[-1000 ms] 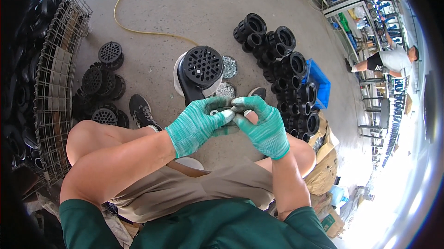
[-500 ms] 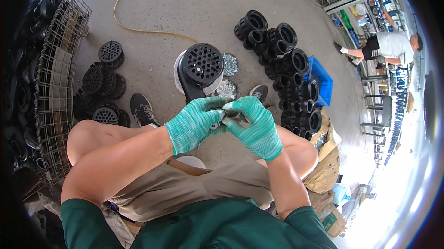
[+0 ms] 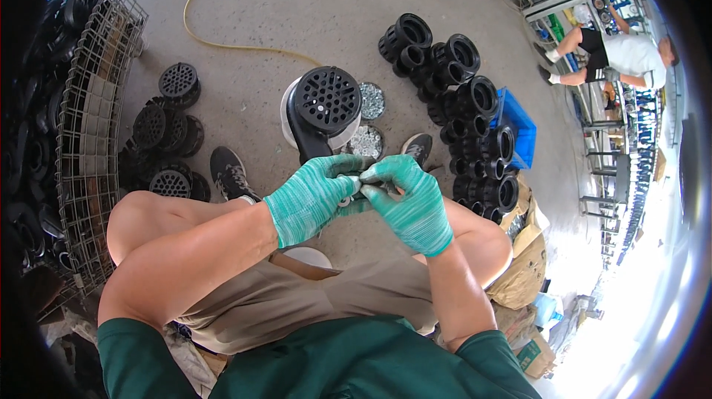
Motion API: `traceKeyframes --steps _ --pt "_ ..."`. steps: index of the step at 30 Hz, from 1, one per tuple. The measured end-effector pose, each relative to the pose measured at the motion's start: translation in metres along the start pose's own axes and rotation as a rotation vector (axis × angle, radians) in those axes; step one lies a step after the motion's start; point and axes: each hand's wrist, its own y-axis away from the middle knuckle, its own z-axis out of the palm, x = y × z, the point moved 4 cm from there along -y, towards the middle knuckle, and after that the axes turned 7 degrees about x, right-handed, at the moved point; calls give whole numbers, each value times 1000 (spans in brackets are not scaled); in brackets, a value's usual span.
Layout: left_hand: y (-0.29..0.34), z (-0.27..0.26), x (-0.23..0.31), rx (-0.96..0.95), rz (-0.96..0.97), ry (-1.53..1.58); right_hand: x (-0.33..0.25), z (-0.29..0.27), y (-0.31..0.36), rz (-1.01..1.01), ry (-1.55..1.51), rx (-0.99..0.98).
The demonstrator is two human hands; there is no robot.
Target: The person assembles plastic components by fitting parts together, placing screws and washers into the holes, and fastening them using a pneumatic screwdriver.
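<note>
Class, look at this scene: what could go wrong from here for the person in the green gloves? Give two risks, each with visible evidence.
1. The small metal piece at the left hand might slip: it is tiny, the fingers are gloved, and the right hand crowds in close.

2. The nearer batch of small metal parts might get kicked and scattered, since the right shoe sits right beside it.

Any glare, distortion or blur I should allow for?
Head view: white glare swallows the lower right; head view: the wire cage bows along the left rim; head view: the metal piece at the left hand is too small to identify.
</note>
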Motion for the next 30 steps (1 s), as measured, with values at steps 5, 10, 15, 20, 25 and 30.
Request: traceKeyframes --steps 5,10,15,20,25,30 --pt "-1 1 2 16 3 11 11 5 5 75 -150 63" --pt "-6 -5 -3 -54 -11 183 2 7 5 -15 8 92" --pt "-3 1 1 -20 24 74 2 2 4 110 -109 138" --pt "0 6 8 -30 32 -8 -4 -11 -3 136 -75 136" --pt "-3 3 7 -2 140 -157 -15 -10 -6 97 8 120" --pt "-7 0 9 37 172 -202 -8 -6 -6 108 -87 177"
